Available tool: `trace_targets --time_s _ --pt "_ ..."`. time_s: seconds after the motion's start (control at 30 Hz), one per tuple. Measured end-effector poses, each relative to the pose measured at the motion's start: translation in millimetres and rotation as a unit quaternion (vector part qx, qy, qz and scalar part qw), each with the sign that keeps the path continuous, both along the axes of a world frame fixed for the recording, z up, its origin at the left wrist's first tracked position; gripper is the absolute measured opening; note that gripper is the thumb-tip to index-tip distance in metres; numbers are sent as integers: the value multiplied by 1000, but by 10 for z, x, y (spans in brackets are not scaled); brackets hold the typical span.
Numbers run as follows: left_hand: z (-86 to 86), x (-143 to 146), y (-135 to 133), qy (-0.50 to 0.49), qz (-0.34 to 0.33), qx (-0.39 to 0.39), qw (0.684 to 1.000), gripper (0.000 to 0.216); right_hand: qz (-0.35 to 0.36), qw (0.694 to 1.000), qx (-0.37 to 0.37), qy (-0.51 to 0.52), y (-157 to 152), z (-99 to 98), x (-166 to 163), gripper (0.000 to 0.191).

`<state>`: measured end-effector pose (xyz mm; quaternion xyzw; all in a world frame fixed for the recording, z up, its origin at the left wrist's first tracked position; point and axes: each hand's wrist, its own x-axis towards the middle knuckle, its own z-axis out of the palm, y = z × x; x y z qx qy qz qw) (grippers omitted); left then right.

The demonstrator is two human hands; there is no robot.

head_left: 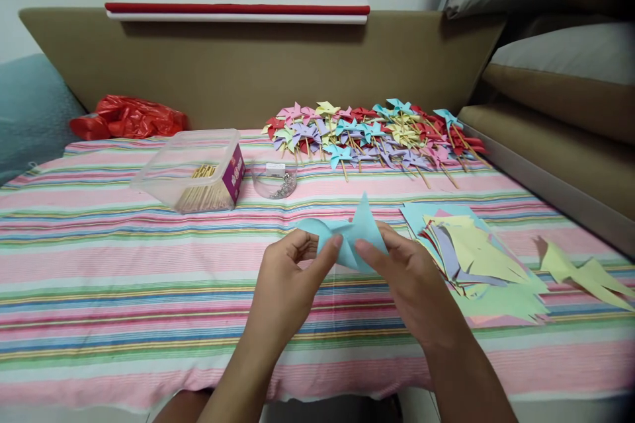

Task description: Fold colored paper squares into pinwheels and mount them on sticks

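Observation:
Between my hands, just above the striped cloth, is a light blue paper pinwheel (350, 238) without a stick. Its blades are partly folded in toward the middle, and one pointed corner stands up. My left hand (297, 264) pinches its left side, thumb pressed near the centre. My right hand (407, 271) grips the right side, its thumb also close to the centre. The fingers behind the paper are mostly hidden. To the right of my right hand lies a pile of cut paper sheets (476, 251) in yellow, purple, green, pink and blue.
Many finished pinwheels (372, 135) on sticks are heaped at the back. A clear plastic box (183, 162) of wooden sticks stands left, beside a small round dish (275, 178) of metal pins. A yellow paper piece (578, 271) lies far right, a red plastic bag (131, 117) back left.

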<state>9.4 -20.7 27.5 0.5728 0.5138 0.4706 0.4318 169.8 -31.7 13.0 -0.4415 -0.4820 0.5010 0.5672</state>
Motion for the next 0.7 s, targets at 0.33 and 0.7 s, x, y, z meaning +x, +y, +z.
trace_targets --time_s 0.33,0.7 --pt "74 -126 13 155 -84 29 984 28 28 996 -10 -88 -9 -26 60 20" --pt "45 -173 40 207 -86 34 974 34 15 986 -7 -166 31 -152 42 18"
